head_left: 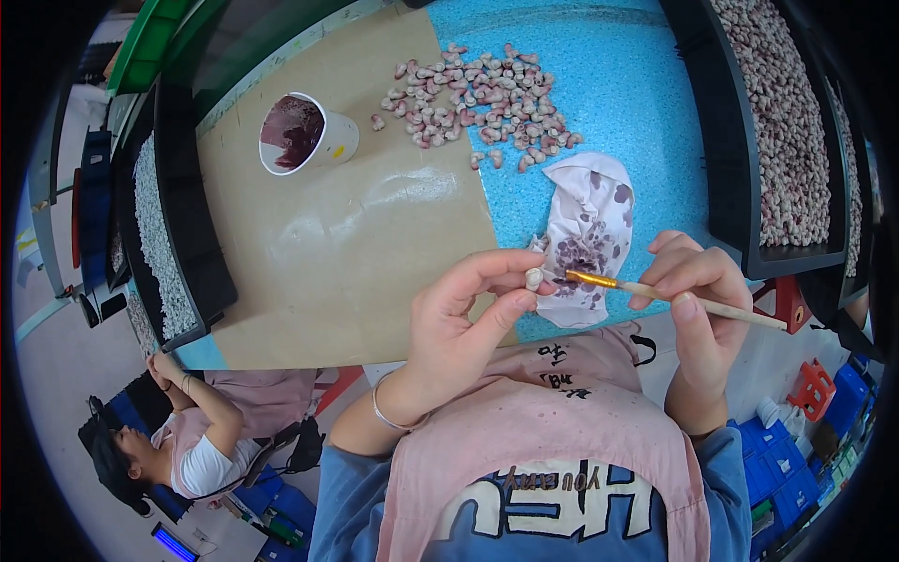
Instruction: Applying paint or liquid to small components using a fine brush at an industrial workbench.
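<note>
My left hand [461, 314] pinches a small, rounded, off-white piece [534, 278] between thumb and fingertips. In my right hand [700, 286] is a thin paintbrush [593, 279] with a pale wooden handle and a gold ferrule. Its bristles point left and come close to the piece; whether they touch it I cannot tell. Beneath the brush lies a white cloth [590, 201] blotched with purple. Farther off, several small cream-and-purple pieces [513, 94] are spread on the table. A white paper cup [339, 140] smeared inside with dark purple paint stands to their left.
The table has a brown sheet [328, 318] at left and a speckled blue surface [646, 103] at right. A black bin [735, 131] heaped with similar pieces stands right; another black bin [192, 206] holds pale pieces at left. A person [201, 436] sits beyond the left table edge.
</note>
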{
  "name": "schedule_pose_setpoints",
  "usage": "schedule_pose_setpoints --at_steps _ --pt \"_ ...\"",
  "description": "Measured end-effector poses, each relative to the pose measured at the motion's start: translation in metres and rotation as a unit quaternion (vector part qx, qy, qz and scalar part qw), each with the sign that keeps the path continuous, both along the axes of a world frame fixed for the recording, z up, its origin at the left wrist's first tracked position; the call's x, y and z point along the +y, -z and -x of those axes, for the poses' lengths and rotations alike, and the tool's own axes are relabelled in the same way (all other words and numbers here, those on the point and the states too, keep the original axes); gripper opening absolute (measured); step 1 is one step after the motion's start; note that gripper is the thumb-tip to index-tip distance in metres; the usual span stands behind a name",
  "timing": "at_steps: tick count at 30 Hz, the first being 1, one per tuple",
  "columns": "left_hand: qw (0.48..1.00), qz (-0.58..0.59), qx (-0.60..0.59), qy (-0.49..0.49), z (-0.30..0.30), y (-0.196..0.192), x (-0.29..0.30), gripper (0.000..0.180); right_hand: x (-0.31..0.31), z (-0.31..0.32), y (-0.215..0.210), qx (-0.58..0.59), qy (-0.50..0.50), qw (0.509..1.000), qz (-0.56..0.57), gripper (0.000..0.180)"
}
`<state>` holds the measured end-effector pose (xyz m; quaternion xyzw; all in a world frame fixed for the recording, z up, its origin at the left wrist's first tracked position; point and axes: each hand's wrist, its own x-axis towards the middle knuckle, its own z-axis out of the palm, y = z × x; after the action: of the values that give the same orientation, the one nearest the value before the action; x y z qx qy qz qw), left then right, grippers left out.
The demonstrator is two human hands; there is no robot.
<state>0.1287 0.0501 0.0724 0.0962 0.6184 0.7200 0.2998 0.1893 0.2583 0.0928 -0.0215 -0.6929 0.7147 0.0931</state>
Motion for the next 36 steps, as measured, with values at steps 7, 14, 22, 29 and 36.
schedule_pose_setpoints --at_steps 7,14,22,29,36 --pt "0.998 0.050 0.047 0.013 0.000 0.006 -0.003 0.026 -0.006 0.001 -0.001 0.015 -0.041 0.998 -0.041 0.007" --pt "1.000 0.016 0.008 -0.007 0.001 0.003 0.000 0.025 -0.001 0.000 -0.002 0.010 -0.018 0.999 -0.034 0.006" --pt "1.000 0.021 0.000 -0.006 0.002 0.004 0.001 0.027 0.002 0.002 -0.001 0.013 -0.015 0.998 -0.063 0.007" --pt "0.999 0.035 0.025 0.004 0.002 0.006 0.003 0.026 0.001 0.001 0.003 0.017 -0.030 0.999 -0.042 0.007" --pt "1.000 0.023 0.017 0.002 0.002 0.002 0.005 0.025 0.010 -0.001 0.006 0.023 0.014 1.000 0.012 0.008"
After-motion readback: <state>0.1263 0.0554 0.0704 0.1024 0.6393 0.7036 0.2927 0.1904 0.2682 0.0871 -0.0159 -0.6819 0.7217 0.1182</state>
